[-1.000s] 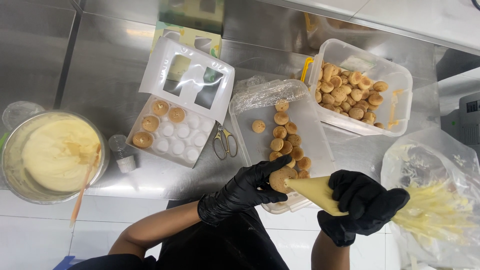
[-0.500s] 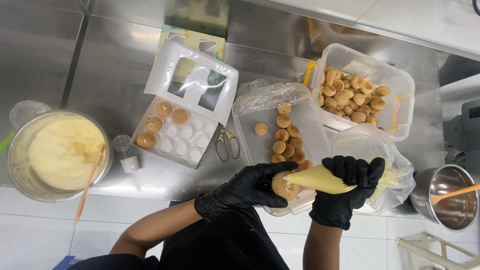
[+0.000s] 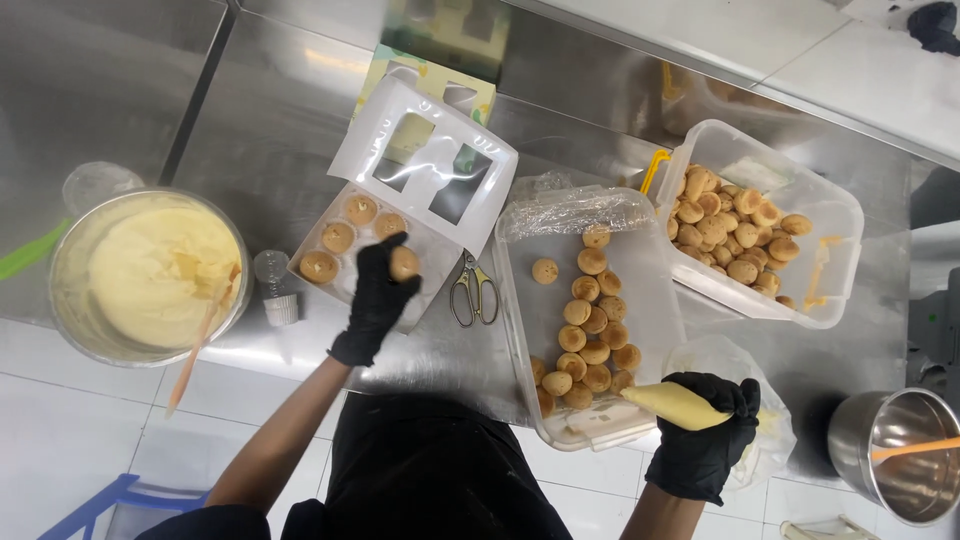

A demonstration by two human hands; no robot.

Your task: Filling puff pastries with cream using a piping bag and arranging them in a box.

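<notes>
1. Head view, far left: a metal bowl (image 3: 62,300) of pale yellow cream sat on the steel counter (image 3: 270,110), with an orange spatula (image 3: 200,345) leaning over its rim.
2. Just right of the bowl, a small clear jar (image 3: 274,285) stood near a white box (image 3: 345,285) whose windowed lid (image 3: 425,165) was flipped open; three filled puffs lay in its cups.
3. The left hand (image 3: 378,300), in a black glove, was over the box with its fingers closed around a cream puff (image 3: 404,263), at one of the cups.
4. A pair of scissors (image 3: 474,293) lay between the box and a clear tray (image 3: 655,300) holding a cluster of plain puffs.
5. The right hand (image 3: 712,430), also in a black glove, was clenched around a piping bag (image 3: 678,403) of yellow cream, its tip pointing left over the tray's near corner.
6. Behind, a clear tub (image 3: 835,220) held more puffs; at far right stood a steel pot (image 3: 905,450).
</notes>
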